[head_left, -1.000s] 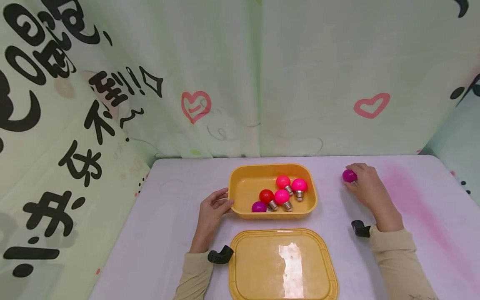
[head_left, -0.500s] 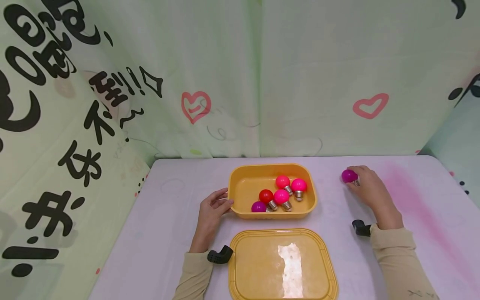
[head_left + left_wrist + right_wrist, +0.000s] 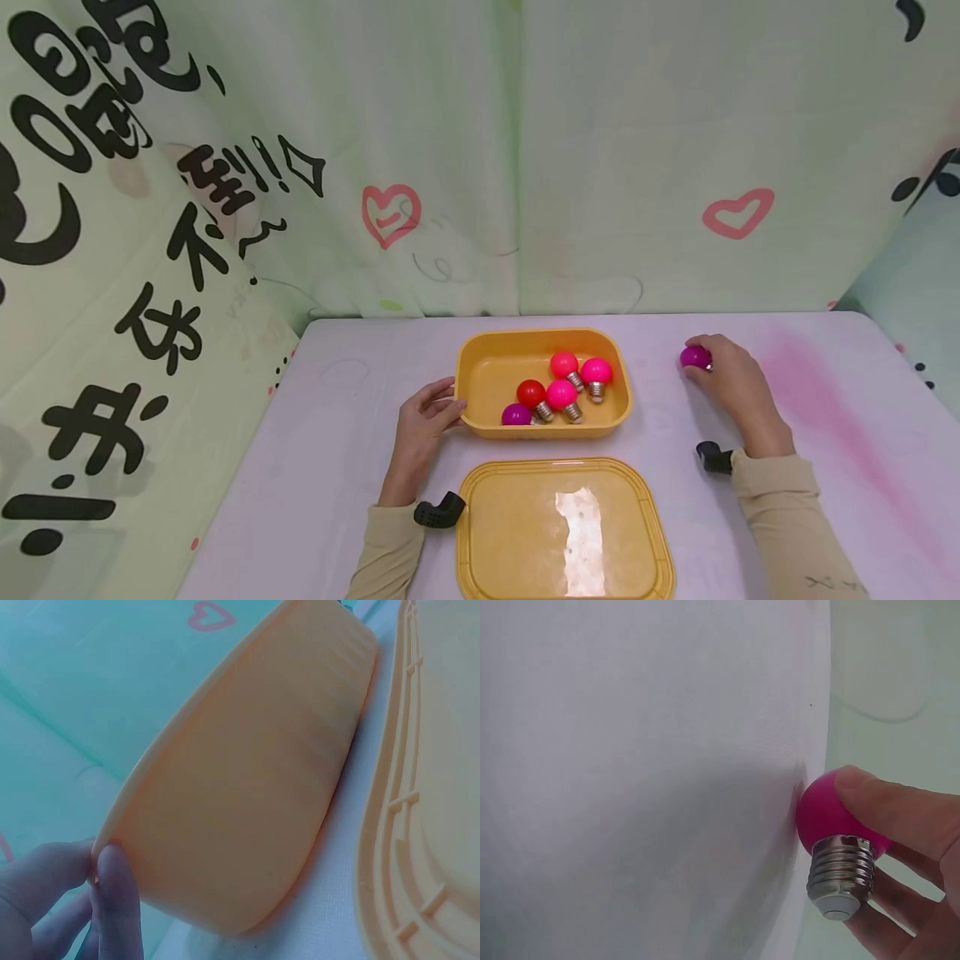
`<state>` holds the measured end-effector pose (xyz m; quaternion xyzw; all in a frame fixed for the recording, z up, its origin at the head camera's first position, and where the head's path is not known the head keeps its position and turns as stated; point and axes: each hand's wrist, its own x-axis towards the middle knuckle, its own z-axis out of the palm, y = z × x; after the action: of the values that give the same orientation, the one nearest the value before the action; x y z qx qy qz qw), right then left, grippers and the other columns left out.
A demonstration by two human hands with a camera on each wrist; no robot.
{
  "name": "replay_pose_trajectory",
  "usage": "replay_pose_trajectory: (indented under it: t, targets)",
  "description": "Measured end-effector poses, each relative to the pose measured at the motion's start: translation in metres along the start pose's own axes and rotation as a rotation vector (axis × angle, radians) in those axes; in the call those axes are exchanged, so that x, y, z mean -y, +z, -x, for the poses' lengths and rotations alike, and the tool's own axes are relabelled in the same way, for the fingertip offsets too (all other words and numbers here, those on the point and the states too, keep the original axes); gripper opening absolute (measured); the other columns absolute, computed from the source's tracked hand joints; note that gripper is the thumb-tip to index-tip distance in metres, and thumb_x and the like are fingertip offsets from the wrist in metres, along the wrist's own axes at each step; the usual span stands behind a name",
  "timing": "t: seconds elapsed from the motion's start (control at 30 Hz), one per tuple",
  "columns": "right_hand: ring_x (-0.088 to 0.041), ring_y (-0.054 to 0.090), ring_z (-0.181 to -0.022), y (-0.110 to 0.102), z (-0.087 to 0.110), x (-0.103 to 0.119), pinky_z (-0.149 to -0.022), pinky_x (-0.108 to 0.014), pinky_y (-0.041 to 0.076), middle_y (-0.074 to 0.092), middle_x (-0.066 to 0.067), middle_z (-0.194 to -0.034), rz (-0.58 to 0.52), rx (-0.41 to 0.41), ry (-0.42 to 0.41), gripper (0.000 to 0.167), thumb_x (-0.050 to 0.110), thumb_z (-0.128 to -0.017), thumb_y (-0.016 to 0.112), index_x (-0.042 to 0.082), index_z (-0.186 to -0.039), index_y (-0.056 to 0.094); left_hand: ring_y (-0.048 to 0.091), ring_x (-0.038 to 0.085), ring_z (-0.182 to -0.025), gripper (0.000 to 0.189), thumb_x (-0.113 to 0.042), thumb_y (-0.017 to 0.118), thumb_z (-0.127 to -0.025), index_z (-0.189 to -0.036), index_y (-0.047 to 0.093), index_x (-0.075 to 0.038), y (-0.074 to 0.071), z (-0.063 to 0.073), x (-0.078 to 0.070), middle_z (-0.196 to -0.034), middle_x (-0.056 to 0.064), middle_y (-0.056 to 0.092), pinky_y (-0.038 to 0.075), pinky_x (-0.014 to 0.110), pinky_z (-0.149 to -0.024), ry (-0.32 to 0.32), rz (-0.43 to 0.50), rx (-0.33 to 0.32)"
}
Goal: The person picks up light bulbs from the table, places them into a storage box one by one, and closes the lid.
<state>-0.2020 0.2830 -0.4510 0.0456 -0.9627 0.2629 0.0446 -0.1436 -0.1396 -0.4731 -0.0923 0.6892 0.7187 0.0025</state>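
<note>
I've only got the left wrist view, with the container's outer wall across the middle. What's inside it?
Observer: Five light bulbs lie in the yellow container.
Operator: And where's the right hand?
Observer: The head view shows the right hand off to the container's right, pinching a purple bulb.
Operator: Is that bulb's base covered?
Observer: No, the right wrist view shows its metal screw base in plain sight.

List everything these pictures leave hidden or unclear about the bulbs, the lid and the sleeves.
Purple bulb in the box: underside, head view, hidden by the yellow box's near wall.
Held bulb: palm side, head and right wrist views, covered by the right hand.
Lid: near edge, head view, cut off by the frame.
Right sleeve's mark: head view, too small to read.
</note>
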Motion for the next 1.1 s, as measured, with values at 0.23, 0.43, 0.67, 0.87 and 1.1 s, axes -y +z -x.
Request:
replay_pose_trajectory:
  t: [0.23,0.43,0.67,0.87,1.1]
  targets:
    - [-0.047,0.051,-0.107,-0.001,0.003,0.009,-0.091,-0.063,0.050,0.055,-0.032,-0.123,0.003,0.042,0.036,0.046,0.007,-0.088,0.073,-0.006,-0.128,0.055,0.066,0.014,-0.091,0.045,-0.004,0.074,-0.088,-0.131,0.062,-0.004,0.000,0.000,-0.001,-0.121,0.020,0.061,0.061,0.025,-0.075,0.000,-0.003,0.000]
    - [-0.045,0.055,-0.103,-0.006,0.008,0.024,-0.089,-0.062,0.052,0.059,-0.030,-0.120,-0.003,0.023,-0.016,0.044,0.008,-0.088,0.073,-0.004,-0.127,0.058,0.066,0.015,-0.091,0.045,-0.003,0.074,-0.087,-0.131,0.062,-0.004,0.000,0.001,-0.003,-0.122,0.020,0.061,0.061,0.025,-0.075,0.002,-0.008,-0.005]
    - [-0.044,0.060,-0.101,-0.010,0.013,0.047,-0.088,-0.060,0.053,0.062,-0.028,-0.118,-0.033,0.025,-0.057,0.043,0.013,-0.088,0.075,-0.003,-0.125,0.061,0.065,0.014,-0.090,0.044,-0.003,0.073,-0.088,-0.130,0.062,-0.003,0.000,0.002,-0.002,-0.121,0.020,0.060,0.061,0.024,-0.074,0.003,-0.012,-0.010]
    - [-0.043,0.062,-0.102,-0.012,0.015,0.067,-0.088,-0.059,0.054,0.062,-0.026,-0.121,-0.032,0.041,-0.064,0.046,0.017,-0.088,0.075,-0.002,-0.128,0.060,0.065,0.014,-0.091,0.045,-0.003,0.074,-0.088,-0.131,0.062,-0.004,0.000,0.003,-0.003,-0.122,0.020,0.060,0.061,0.024,-0.075,-0.004,-0.014,-0.009]
    - [-0.040,0.064,-0.099,-0.013,0.016,0.090,-0.085,-0.057,0.056,0.064,-0.023,-0.117,-0.039,0.001,-0.134,0.045,0.014,-0.087,0.076,-0.002,-0.126,0.061,0.065,0.014,-0.091,0.044,-0.003,0.073,-0.088,-0.131,0.061,-0.003,0.000,0.003,-0.003,-0.122,0.022,0.059,0.061,0.024,-0.075,0.006,-0.004,-0.004]
